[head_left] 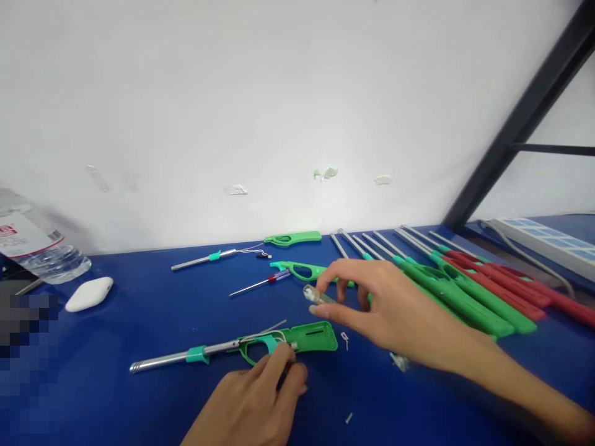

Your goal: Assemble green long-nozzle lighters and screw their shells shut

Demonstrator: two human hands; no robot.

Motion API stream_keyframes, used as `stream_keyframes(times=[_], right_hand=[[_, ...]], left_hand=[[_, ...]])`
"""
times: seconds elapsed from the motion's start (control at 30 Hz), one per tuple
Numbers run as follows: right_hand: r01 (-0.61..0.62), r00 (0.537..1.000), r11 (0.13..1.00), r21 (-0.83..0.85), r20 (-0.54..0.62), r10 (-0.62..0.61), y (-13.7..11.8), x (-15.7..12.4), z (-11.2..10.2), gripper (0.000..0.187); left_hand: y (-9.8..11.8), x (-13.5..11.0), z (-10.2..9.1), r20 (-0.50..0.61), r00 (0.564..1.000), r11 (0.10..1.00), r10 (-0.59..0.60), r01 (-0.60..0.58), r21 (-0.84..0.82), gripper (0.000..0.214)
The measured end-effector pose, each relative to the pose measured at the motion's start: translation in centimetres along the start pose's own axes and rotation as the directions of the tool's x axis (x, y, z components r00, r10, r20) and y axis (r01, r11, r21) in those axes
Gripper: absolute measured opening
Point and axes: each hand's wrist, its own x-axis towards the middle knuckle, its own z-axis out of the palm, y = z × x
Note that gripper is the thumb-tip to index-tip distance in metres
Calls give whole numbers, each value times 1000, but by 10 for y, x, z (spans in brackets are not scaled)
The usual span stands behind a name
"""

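An opened gas lighter lies in front of me, with a green handle half (313, 337), a metal barrel (162, 361) and a turquoise collar. Its thin tube and white wire show above the turquoise trigger (270, 344). My left hand (260, 396) has its fingers closed on the lighter by the trigger; the exact contact is hidden under the fingertips. Above the handle's right end, my right hand (372, 300) pinches a small clear fuel tank (318, 294) between thumb and index finger. The tank is off the table, its white-fitted end pointing left.
Several assembled green and red lighters (446, 294) lie at right. Behind are a screwdriver (253, 286), green handle halves (297, 237) and a loose barrel (199, 260). Small screws (348, 418) lie nearby. At left are a white case (90, 293) and a water bottle (41, 241).
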Motion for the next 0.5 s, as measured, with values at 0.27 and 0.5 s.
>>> stream_keyframes(times=[0.27, 0.5], right_hand=[[109, 994, 974, -198, 9, -109, 10, -4, 26, 10], [260, 966, 920, -294, 79, -248, 15, -12, 43, 12]], left_hand=[[-22, -4, -13, -148, 971, 906, -186, 112, -408, 18], [-32, 0, -21, -171, 869, 690, -464, 233, -686, 24]])
